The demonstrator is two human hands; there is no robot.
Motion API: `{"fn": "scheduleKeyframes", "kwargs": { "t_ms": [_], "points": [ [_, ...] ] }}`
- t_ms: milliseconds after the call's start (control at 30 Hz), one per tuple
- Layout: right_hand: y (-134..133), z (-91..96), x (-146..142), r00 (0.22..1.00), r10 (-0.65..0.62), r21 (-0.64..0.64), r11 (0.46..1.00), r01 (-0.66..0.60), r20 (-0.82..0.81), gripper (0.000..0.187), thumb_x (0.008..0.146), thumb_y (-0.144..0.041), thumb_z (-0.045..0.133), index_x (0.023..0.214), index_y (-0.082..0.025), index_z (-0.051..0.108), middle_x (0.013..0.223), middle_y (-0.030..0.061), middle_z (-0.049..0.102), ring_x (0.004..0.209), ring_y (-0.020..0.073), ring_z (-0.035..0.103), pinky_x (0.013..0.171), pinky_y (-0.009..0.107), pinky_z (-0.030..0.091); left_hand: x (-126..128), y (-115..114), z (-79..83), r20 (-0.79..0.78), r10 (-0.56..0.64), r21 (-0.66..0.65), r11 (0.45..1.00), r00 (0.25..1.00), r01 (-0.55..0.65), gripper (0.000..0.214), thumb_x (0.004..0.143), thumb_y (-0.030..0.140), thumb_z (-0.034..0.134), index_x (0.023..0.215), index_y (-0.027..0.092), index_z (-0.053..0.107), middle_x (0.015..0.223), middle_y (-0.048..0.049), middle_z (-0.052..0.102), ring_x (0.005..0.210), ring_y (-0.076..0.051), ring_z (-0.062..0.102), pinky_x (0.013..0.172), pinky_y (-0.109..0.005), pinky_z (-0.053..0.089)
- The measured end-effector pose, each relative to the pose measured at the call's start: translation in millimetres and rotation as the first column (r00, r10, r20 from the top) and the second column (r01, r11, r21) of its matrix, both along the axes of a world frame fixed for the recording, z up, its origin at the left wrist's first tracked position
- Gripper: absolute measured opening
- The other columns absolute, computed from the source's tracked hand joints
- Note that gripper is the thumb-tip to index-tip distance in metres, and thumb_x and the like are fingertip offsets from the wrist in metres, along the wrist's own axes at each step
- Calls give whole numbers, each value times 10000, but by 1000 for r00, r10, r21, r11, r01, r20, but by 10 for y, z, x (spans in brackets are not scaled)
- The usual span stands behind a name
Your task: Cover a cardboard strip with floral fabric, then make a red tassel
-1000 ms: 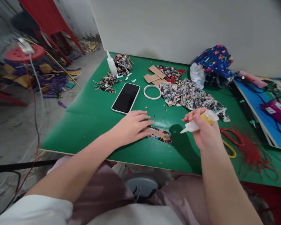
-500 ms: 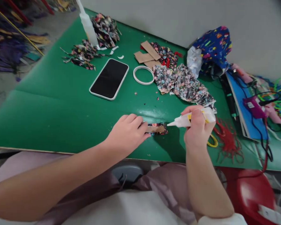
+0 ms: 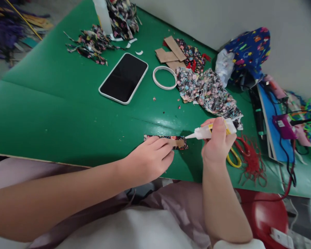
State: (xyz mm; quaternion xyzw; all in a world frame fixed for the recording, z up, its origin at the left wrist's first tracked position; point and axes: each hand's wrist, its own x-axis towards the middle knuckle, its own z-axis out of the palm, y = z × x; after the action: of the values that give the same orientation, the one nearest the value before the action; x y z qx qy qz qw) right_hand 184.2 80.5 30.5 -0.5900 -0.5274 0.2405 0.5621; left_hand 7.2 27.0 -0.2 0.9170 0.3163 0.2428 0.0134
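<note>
A narrow cardboard strip wrapped in dark floral fabric (image 3: 180,142) lies near the front edge of the green table (image 3: 54,114). My left hand (image 3: 151,159) rests on the strip's near side, fingers curled and pressing it down. My right hand (image 3: 217,145) is closed round a small white glue bottle (image 3: 209,130) with a yellow label. The bottle's nozzle points left and touches the strip's right end.
A black phone (image 3: 123,78) in a white case and a white ring (image 3: 165,77) lie mid-table. Floral fabric pieces (image 3: 209,93), cardboard strips (image 3: 171,53) and scraps (image 3: 90,43) sit behind. Red cords and yellow-handled scissors (image 3: 234,157) lie right; a red stool (image 3: 264,214) stands below.
The view tilted down and closer. My left hand slid back toward me, uncovering the strip's left end. The glue nozzle moved down onto the strip's right end.
</note>
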Motion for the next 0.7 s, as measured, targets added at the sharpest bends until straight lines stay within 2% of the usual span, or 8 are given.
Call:
{"fn": "scheduleKeyframes", "kwargs": {
  "t_ms": [233,300,400,500,600,700],
  "points": [
    [18,-24,33,999,-3,-27,1000,1,-50,410,796,-494,482,555,-173,569,461,-29,455,394,83,405,373,232,289,10,14,-18,47,6,-5,1000,999,-6,136,833,142,478,830,141,615,945,-90,634,969,-218,540,777,-358,460],
    [30,-20,47,993,40,4,999,-40,-108,374,795,-452,497,559,-173,573,506,-21,486,438,86,444,404,229,332,10,13,-21,47,1,-14,1000,999,0,136,834,144,480,824,138,616,975,-92,632,975,-221,539,785,-358,459],
    [63,-8,68,945,144,9,989,-148,-295,234,749,-371,579,607,-187,558,666,-8,570,634,113,561,589,256,459,16,14,-34,44,1,-29,1000,999,0,150,839,153,475,815,140,622,994,-90,633,972,-220,542,793,-359,460],
    [96,7,98,822,171,-96,960,-263,-544,170,700,-329,651,709,-224,517,601,-61,513,611,98,554,675,283,483,18,31,-1,63,5,-54,999,998,-1,156,834,149,475,827,145,630,1006,-80,637,963,-211,551,803,-356,465],
    [106,29,111,758,157,-130,944,-304,-633,203,706,-374,640,746,-237,496,541,-82,415,541,83,498,640,261,477,-43,45,197,153,-68,-78,994,986,80,205,829,156,477,981,160,616,1035,-60,639,1008,-201,546,850,-347,466],
    [96,46,84,722,185,-125,927,-353,-667,205,735,-426,578,786,-238,514,609,-49,467,614,108,524,671,291,481,-222,0,574,304,-151,-90,978,941,186,269,838,204,474,1086,230,576,999,-21,653,990,-175,565,874,-338,482]
  ]
}}
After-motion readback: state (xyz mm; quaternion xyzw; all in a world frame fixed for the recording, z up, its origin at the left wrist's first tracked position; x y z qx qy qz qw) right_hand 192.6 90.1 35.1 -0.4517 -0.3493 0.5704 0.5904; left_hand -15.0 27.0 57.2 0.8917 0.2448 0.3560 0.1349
